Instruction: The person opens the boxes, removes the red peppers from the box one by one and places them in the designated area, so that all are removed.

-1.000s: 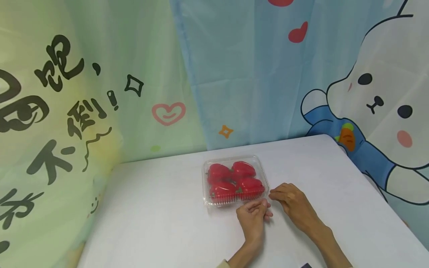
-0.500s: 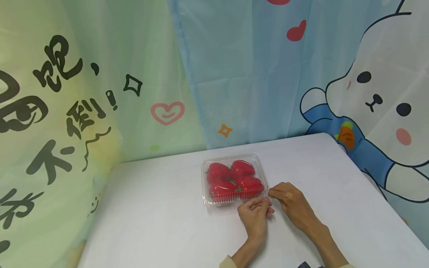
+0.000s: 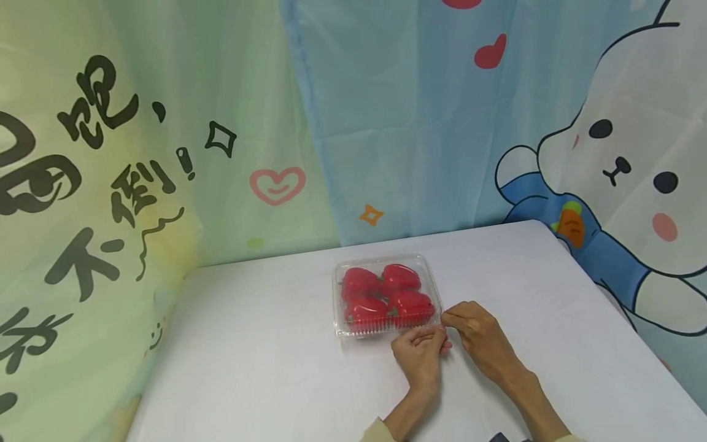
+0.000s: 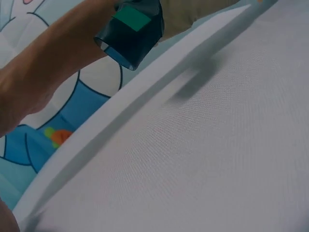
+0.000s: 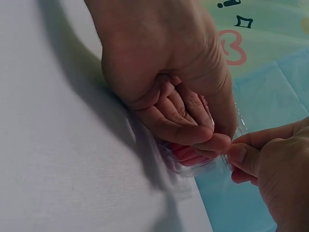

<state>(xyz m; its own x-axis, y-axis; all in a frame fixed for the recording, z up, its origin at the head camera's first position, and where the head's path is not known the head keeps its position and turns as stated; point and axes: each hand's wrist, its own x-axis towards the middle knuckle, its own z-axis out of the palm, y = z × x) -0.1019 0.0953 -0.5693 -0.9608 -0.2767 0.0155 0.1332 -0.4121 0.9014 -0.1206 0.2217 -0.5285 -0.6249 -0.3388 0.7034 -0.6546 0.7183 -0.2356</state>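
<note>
A clear plastic clamshell box (image 3: 340, 307) stands on the white table, with several red bell peppers (image 3: 361, 283) inside. My left hand (image 3: 418, 359) is at the box's near right corner, its thumb and finger pinching the plastic edge. From the right, my right hand (image 3: 479, 334) pinches at that same corner, fingertips right beside the left ones. Close up in the right wrist view, the fingertips of both hands meet over the box's transparent edge (image 5: 207, 169). The left wrist view shows a forearm with a dark band (image 4: 133, 34); the box is out of that view.
The white-covered table (image 3: 243, 356) ends at the back against a printed curtain (image 3: 386, 123), which also hangs along the left and right. A small dark piece (image 3: 499, 437) shows at the bottom edge, near the right forearm.
Over the last second the left hand has shifted slightly right and closer to the right hand's fingertips. Box and peppers keep their place.
</note>
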